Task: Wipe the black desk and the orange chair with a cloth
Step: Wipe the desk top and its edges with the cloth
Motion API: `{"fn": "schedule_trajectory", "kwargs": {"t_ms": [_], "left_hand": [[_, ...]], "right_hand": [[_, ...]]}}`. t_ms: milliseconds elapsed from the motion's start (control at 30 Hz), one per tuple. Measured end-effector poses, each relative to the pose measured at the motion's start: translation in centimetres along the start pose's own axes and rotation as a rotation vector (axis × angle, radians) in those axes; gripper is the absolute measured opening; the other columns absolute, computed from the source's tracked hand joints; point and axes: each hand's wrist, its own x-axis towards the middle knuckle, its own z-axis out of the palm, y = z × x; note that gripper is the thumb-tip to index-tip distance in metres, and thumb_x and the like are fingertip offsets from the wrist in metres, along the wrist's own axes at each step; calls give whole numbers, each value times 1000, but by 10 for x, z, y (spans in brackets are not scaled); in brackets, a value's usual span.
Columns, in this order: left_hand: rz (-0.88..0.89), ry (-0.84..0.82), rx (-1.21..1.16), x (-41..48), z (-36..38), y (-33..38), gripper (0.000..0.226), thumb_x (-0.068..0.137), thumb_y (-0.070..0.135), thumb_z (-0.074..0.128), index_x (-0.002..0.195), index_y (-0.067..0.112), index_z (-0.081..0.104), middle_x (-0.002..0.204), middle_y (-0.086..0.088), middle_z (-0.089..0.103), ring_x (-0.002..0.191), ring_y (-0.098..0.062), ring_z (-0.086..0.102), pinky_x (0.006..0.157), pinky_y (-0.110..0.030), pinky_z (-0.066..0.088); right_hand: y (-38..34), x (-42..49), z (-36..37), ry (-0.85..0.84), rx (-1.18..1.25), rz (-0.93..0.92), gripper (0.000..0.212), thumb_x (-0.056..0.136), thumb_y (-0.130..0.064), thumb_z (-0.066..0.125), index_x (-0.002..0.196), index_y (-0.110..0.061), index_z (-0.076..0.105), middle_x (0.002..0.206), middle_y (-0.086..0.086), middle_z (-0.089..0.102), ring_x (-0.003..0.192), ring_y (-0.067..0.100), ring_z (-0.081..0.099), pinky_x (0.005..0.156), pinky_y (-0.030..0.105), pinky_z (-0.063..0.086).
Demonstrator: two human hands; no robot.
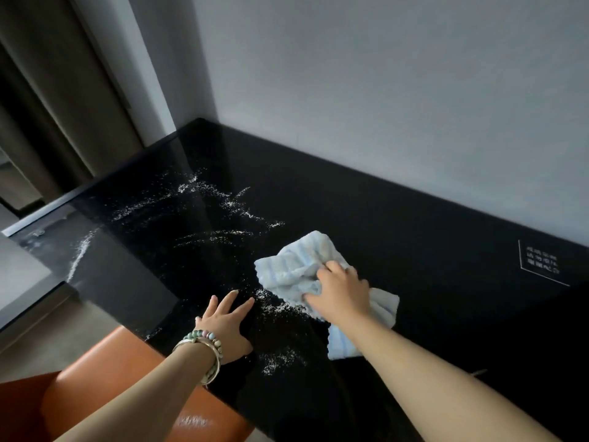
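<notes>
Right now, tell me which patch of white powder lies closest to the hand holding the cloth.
The patch between the two hands, at the cloth's near-left edge beside the right hand. The other streaks lie farther left and back on the black desk.

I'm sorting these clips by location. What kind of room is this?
Probably a hotel or rented room: a glossy black desk fixed into a bare wall corner, a small printed notice on its top, heavy curtains at left, and an orange chair.

Glossy black desk (366,218); fluffy ribbed cloth (296,266).
</notes>
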Motion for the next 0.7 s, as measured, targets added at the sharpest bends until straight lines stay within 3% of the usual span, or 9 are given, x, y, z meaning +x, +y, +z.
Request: {"fn": "schedule_trajectory", "kwargs": {"t_ms": [67, 133, 167, 267, 367, 533, 600, 700], "left_hand": [[8, 2, 0, 0, 0, 0, 85, 82, 31, 61, 147, 42, 6, 156, 9, -9, 144, -28, -14, 114, -54, 6], [13, 9, -9, 0, 1, -2, 84, 83, 31, 60, 147, 42, 7, 156, 9, -8, 144, -28, -14, 114, -54, 6], [13, 11, -13, 0, 1, -2, 84, 83, 31, 60, 147, 42, 7, 156, 8, -8, 144, -28, -14, 114, -54, 5], [13, 9, -17, 0, 3, -2, 83, 82, 29, 59, 147, 41, 8, 156, 8, -8, 144, -28, -14, 114, -54, 5], [8, 18, -21, 0, 4, -3, 83, 83, 28, 59, 147, 41, 8, 156, 8, -8, 144, -28, -14, 114, -54, 4], [6, 22, -22, -1, 4, -3, 83, 82, 29, 59, 147, 41, 8, 156, 9, -9, 144, -28, -14, 115, -52, 4], [19, 18, -20, -2, 4, -3, 83, 82, 29, 58, 147, 41, 7, 156, 9, -9, 144, -27, -14, 115, -52, 4], [41, 13, -32, -5, 5, -5, 83, 84, 28, 58, 147, 40, 7, 156, 9, -11, 143, -27, -16, 115, -51, 2]], "right_hand": [[7, 4, -13, 121, 96, 53, 26, 86, -34, 52, 107, -19, 51, 121, 0, 52, 107, 28, 50, 79, 36, 37], [26, 10, -25, 250, 156, 136, 27, 86, -27, 51, 111, -20, 43, 118, 4, 53, 102, 30, 53, 78, 37, 39], [39, 11, -29, 239, 164, 191, 38, 86, -28, 52, 121, -25, 37, 121, 3, 52, 104, 30, 52, 82, 41, 40], [63, 7, -25, -22, 28, 339, 64, 88, -47, 50, 141, -44, 15, 138, 3, 36, 120, 31, 39, 95, 51, 35], [43, -6, -5, -3, 32, 316, 55, 89, -47, 48, 140, -44, 28, 137, 5, 33, 122, 29, 35, 98, 46, 33], [-9, -38, 18, -8, 171, 43, 50, 88, -35, 48, 137, -37, 36, 130, -1, 39, 120, 22, 37, 96, 38, 38], [-1, -38, 10, 64, 255, 67, 49, 87, -34, 50, 135, -35, 40, 126, -1, 41, 116, 21, 39, 93, 37, 42], [40, -33, -5, 214, 205, 260, 51, 87, -39, 55, 136, -35, 41, 127, 2, 35, 114, 25, 39, 88, 37, 46]]}}
